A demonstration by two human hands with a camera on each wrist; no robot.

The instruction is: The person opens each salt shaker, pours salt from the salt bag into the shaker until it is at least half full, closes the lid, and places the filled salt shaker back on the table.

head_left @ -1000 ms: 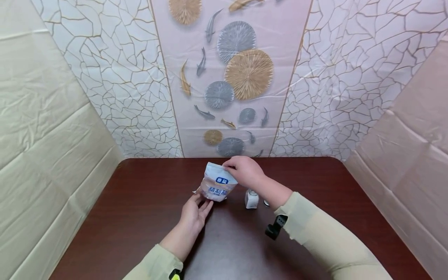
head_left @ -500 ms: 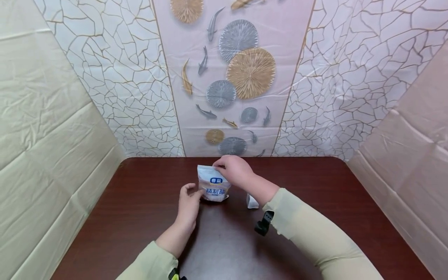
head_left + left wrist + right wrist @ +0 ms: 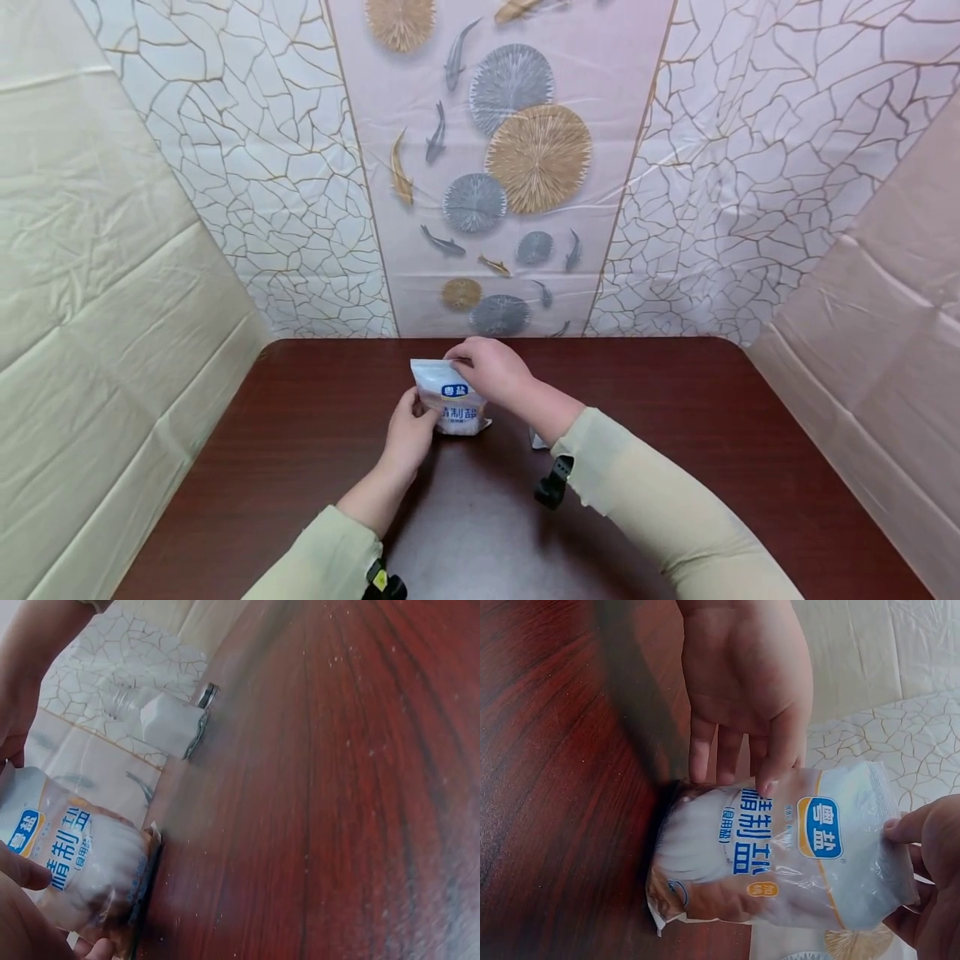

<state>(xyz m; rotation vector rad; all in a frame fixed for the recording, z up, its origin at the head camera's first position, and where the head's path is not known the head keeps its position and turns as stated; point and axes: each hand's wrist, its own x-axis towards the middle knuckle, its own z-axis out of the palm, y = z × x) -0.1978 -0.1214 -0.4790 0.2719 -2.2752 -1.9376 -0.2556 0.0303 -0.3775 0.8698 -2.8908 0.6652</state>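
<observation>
A printed plastic bag of salt [image 3: 459, 417] stands upright on the dark red table. My right hand [image 3: 495, 371] pinches its pale top edge, thumb in front. Lower down, my left hand [image 3: 409, 433] grips the bag's left side; in the right wrist view its thumb lies on the front print while the fingers go behind. White salt shows through the clear lower part of the bag in the left wrist view.
Right of the bag stands a glass jar [image 3: 171, 726] with white contents, mostly hidden by my right forearm in the head view. Beside it lies a small metal lid [image 3: 208, 695]. White specks dot the table [image 3: 315, 825]. Patterned cloth walls [image 3: 315, 167] surround it.
The bag has gone from tilted to upright and shifted left, carried by my right hand. My left hand left its bottom corner, opened beside it, then took hold of its left side.
</observation>
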